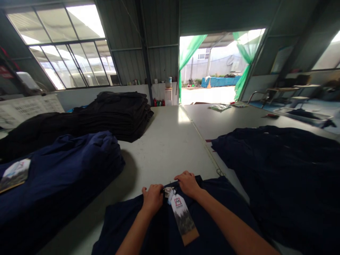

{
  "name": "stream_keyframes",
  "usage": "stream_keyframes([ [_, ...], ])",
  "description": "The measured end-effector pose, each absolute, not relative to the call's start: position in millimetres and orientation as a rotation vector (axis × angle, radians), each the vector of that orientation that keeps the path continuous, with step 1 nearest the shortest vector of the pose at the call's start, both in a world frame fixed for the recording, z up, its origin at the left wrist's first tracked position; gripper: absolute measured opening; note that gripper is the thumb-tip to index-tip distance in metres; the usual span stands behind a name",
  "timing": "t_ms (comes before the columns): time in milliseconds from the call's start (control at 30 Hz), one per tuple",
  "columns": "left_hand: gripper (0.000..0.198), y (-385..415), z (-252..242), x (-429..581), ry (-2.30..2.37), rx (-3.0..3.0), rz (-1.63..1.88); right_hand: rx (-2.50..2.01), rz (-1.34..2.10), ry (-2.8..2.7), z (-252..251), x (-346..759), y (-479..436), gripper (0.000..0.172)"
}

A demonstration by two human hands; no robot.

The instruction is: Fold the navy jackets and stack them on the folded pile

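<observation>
A dark navy garment [132, 219] lies spread on the table right in front of me. My left hand [153, 200] grips its top edge, fingers curled over the fabric just left of the neck label. On the other side of the label, my right hand [188, 183] has its fingers bent over the same edge, pinching the cloth. Between the hands hangs a paper tag [184, 219] with a red logo, a forest picture and a brown lower end, lying on the garment. A smaller pale blue tag [170, 196] shows beneath its top.
Folded blue garments [79, 166] with a tag lie at the left, black ones [119, 113] behind them. More navy garments [287, 170] are heaped at the right. Clear plastic packets [220, 107] lie at the far end of the pale table [164, 141].
</observation>
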State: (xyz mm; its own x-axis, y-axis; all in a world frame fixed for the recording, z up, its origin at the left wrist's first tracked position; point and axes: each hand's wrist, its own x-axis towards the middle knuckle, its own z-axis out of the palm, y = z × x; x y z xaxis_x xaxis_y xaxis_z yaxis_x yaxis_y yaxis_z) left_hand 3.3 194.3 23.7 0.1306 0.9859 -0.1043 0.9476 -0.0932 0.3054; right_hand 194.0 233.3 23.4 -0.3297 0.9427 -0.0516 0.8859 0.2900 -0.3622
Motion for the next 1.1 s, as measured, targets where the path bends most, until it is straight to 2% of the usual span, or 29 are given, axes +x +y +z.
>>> stream_keyframes([
  [100, 0.030, 192.8, 21.0, 11.9, 1.931, 2.098, 0.087, -1.662, 0.601, -2.422, 22.0, 182.6, 234.4, 0.032],
  [333, 0.022, 190.3, 22.1, 15.4, 1.947, 2.031, 0.042, -1.643, 0.705, -2.482, 29.0, 173.3, 231.9, 0.035],
  [567, 0.016, 189.8, 27.3, 15.1, 1.783, 1.962, 0.153, -1.735, 0.685, -2.564, 40.7, 161.3, 244.3, 0.030],
  [833, 0.012, 181.9, 40.0, 5.5, 1.460, 1.925, 0.355, -1.728, 0.704, -2.632, 45.9, 157.5, 244.0, 0.016],
  [933, 0.015, 182.4, 39.5, 5.1, 1.467, 1.895, 0.373, -1.681, 0.786, -2.622, 43.7, 161.4, 243.5, 0.019],
  [1100, 0.017, 188.4, 29.6, 7.2, 1.851, 1.927, 0.138, -1.671, 0.862, -2.523, 42.4, 170.2, 242.2, 0.034],
])
